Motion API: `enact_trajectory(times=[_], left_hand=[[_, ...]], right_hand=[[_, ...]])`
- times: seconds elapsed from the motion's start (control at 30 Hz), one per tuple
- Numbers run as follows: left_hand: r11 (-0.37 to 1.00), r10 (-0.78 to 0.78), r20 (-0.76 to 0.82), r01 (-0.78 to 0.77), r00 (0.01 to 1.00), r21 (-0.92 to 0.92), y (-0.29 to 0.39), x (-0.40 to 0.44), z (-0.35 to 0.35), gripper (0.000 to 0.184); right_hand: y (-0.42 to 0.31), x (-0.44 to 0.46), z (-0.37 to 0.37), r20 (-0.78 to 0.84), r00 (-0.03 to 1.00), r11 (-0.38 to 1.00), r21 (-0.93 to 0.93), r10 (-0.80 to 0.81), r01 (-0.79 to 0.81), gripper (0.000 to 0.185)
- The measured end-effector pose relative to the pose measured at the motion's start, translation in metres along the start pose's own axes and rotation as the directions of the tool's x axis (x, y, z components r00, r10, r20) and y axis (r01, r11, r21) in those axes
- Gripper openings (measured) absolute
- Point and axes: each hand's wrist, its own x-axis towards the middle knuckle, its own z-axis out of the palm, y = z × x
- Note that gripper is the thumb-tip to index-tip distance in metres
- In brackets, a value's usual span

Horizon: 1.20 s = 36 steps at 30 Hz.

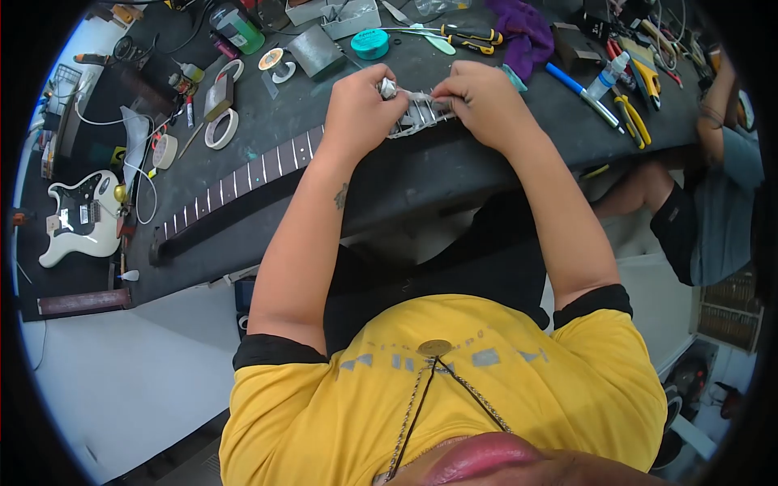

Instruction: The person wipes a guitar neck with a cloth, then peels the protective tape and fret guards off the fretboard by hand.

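Observation:
A dark guitar neck (254, 174) with bright metal frets lies across the bench, its far end at the lower left. Whitish strips that look like masking tape (423, 115) cover the section between my hands, their edges ragged. My left hand (361, 109) is closed over this section, a crumpled white wad (388, 87) showing at its fingers. Opposite it, my right hand (484, 105) has thumb and fingers pinched on a whitish strip. The fingertips partly hide the strip.
Behind my hands are a teal round tin (370, 44), screwdrivers (472, 35) and a purple cloth (523, 36). Blue marker (575, 91) and yellow-handled pliers (632, 120) lie right. A white guitar body (83, 217) is far left. A person (724, 186) sits at right.

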Motion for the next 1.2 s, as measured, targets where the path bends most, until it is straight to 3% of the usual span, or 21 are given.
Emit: enact_trajectory(times=[0.03,0.13,0.2,0.33,0.43,0.5,0.57,0.6,0.63,0.73,0.77,0.83,0.87,0.9,1.0,1.03,1.2], left_hand=[[0.999,-0.045,0.036,0.046,0.998,-0.018,0.002,0.000,-0.001,0.021],[0.972,0.233,0.070,-0.233,0.970,-0.006,-0.010,-0.006,-0.005,0.020],[0.967,0.241,0.140,-0.225,0.960,-0.118,-0.006,-0.010,-0.013,0.020],[0.947,0.236,0.293,-0.152,0.927,-0.282,-0.012,-0.011,-0.020,0.025],[0.854,0.247,0.445,0.023,0.861,-0.519,-0.010,-0.013,-0.032,0.030],[0.827,0.255,0.495,0.077,0.831,-0.556,-0.011,-0.011,-0.036,0.031],[0.773,0.261,0.474,0.112,0.841,-0.624,-0.005,-0.014,-0.036,0.029],[0.732,0.259,0.430,0.115,0.865,-0.672,0.003,-0.020,-0.036,0.028],[0.689,0.255,0.387,0.115,0.886,-0.716,0.011,-0.028,-0.035,0.027],[0.507,-0.118,0.195,0.228,0.974,-0.831,0.032,-0.068,-0.020,0.024],[0.242,-0.153,0.236,0.267,0.960,-0.933,0.029,-0.088,-0.007,0.029],[-0.178,-0.140,0.474,0.449,0.869,-0.876,0.042,-0.132,0.013,0.055],[-0.124,-0.262,0.477,0.461,0.839,-0.879,0.062,-0.149,0.019,0.068],[-0.196,-0.227,0.491,0.455,0.841,-0.869,0.061,-0.162,0.013,0.072],[-0.367,-0.121,0.524,0.452,0.843,-0.813,0.054,-0.183,-0.004,0.080],[-0.414,-0.081,0.535,0.460,0.841,-0.786,0.053,-0.190,-0.009,0.083],[-0.481,-0.103,0.547,0.440,0.831,-0.758,0.049,-0.221,-0.016,0.090]], right_hand=[[-0.005,-0.004,-0.003,0.005,1.000,1.000,0.004,0.002,-0.002,0.011],[-0.024,-0.015,-0.014,0.029,1.000,1.000,-0.026,-0.001,0.002,0.011],[-0.036,-0.024,-0.020,0.038,0.997,0.998,-0.001,0.060,-0.060,0.010],[-0.065,-0.039,-0.027,0.047,0.988,0.985,0.089,0.144,-0.148,0.010],[-0.086,-0.046,-0.031,0.085,0.983,0.950,0.256,0.165,-0.181,0.011],[-0.095,-0.050,-0.033,0.146,0.965,0.902,0.347,0.220,-0.258,0.015],[-0.106,-0.054,-0.032,0.049,0.968,0.886,0.395,0.246,-0.245,0.022],[-0.109,-0.056,-0.032,-0.001,0.966,0.877,0.420,0.258,-0.234,0.026],[-0.106,-0.064,-0.029,-0.011,0.971,0.885,0.414,0.240,-0.214,0.049],[-0.135,-0.076,-0.025,-0.161,0.979,0.966,0.246,0.123,-0.080,0.071],[-0.135,-0.086,-0.011,-0.155,0.987,0.979,0.203,0.049,-0.017,0.086],[-0.154,-0.095,0.011,-0.191,0.981,0.994,0.109,0.019,0.002,0.081],[-0.159,-0.097,0.020,-0.197,0.980,0.997,0.079,0.009,0.007,0.079],[-0.164,-0.097,0.025,-0.245,0.969,0.994,0.094,-0.031,0.055,0.068],[-0.167,-0.090,0.035,-0.173,0.979,0.969,0.205,-0.105,0.140,0.056],[-0.171,-0.088,0.035,-0.247,0.960,0.954,0.231,-0.133,0.192,0.046],[-0.186,-0.095,0.049,-0.093,0.968,0.883,0.396,-0.235,0.252,0.037]])
